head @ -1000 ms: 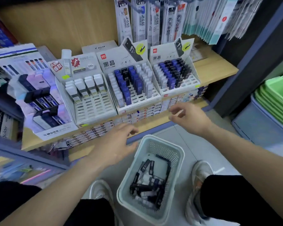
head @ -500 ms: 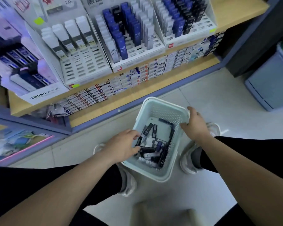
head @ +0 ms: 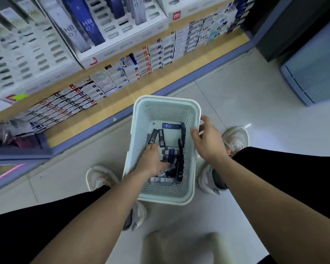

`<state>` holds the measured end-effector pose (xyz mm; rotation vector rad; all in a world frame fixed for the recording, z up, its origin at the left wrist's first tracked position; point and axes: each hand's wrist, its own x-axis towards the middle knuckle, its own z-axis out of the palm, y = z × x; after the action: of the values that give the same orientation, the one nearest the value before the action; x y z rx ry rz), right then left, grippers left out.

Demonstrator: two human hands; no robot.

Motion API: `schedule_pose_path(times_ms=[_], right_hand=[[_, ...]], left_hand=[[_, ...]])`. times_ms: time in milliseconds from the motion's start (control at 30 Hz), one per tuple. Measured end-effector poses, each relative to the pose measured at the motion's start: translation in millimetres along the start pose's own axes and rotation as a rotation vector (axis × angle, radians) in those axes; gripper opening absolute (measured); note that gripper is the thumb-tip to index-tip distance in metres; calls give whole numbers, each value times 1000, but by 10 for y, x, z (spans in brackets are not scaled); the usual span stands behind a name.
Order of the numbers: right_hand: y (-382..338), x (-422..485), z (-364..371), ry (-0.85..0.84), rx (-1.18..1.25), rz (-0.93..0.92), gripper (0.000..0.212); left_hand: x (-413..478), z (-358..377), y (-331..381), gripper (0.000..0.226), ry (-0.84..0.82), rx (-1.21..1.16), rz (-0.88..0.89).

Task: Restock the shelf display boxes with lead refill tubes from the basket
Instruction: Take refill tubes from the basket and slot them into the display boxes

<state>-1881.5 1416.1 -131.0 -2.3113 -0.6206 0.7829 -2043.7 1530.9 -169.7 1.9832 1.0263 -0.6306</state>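
Lead refill tubes (head: 171,126) partly hidden under left hand (head: 152,161), its grip unclear, right hand (head: 209,143) holding basket (head: 166,99) rim

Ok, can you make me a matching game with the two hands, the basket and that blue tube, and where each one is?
Things:
1. left hand
2. right hand
3. basket
4. blue lead refill tube

Places:
A. on the floor between the two shoes
B. lying flat at the basket's far end
C. on the basket's right rim
D. down inside the basket, among the tubes

Pairs: 1-D, 2-C, 3-A, 4-B
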Motion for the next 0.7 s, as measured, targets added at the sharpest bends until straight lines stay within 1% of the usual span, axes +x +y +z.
schedule_pose_path(times_ms=[100, 167, 267, 433, 500, 600, 700], right_hand=[[90, -90, 173, 10, 28, 15, 33], [118, -87, 227, 30, 39, 22, 29], [152, -90, 243, 27, 18, 16, 23], [152, -88, 265, 27, 0, 10, 24], [149, -90, 264, 33, -4, 6, 26], [147, -96, 252, 29, -17, 11, 28], [135, -95, 234, 38, -29, -2, 24]], left_hand=[[141, 121, -94, 113, -1, 173, 97], [213, 151, -147, 120, -27, 244, 137], [300, 152, -175, 123, -45, 307, 163], [409, 137, -145, 127, -36, 368, 158], [451, 120, -128, 125, -39, 403, 150], [489, 120, -118, 114, -75, 418, 166], [507, 127, -111, 116, -132, 438, 165]])
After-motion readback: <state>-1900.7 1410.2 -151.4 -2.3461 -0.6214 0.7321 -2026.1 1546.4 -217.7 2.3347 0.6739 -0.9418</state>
